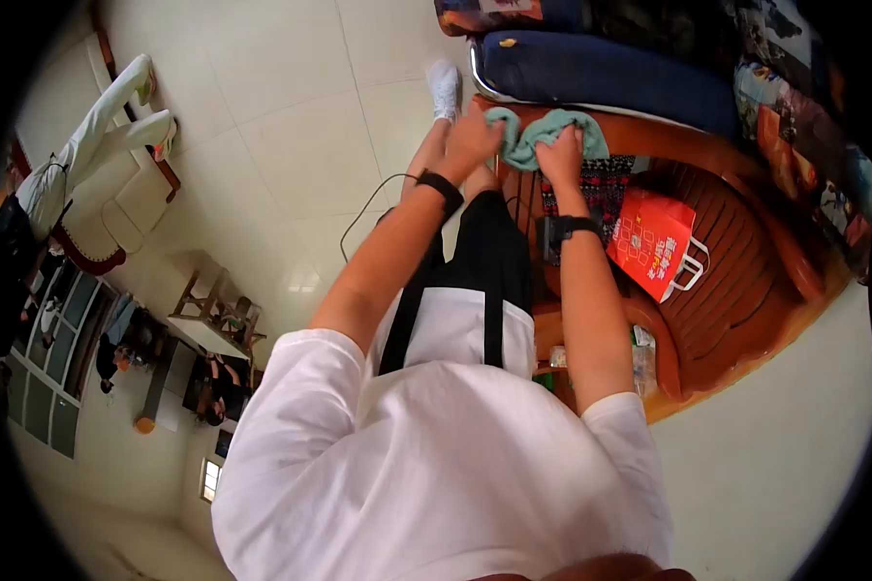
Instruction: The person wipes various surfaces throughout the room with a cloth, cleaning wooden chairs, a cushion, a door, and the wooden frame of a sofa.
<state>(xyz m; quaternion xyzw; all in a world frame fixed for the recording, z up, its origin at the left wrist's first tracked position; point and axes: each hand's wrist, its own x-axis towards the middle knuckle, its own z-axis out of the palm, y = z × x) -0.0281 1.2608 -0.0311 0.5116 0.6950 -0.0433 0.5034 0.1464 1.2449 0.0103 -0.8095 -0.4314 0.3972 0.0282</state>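
Note:
My left hand point(472, 138) is closed on one end of a green cloth point(552, 126), which looks like a small towel. My right hand point(561, 155) grips the same cloth further right, its fingers bent over the fabric. Between the two hands the cloth hangs bunched and twisted. It is over the edge of a reddish-brown wooden bench point(727, 281). Beneath my right hand and wrist lies a dark patterned fabric point(596, 194), partly hidden by my arm. Each of my wrists wears a black band.
On the bench lies a red paper bag point(652, 242) with white handles. Beyond the cloth sits a dark blue padded bundle point(606, 77) beside patterned fabric point(804, 145). Several people are further off at the left, near a wooden stool point(208, 324). A thin black cable point(363, 208) runs beside my leg.

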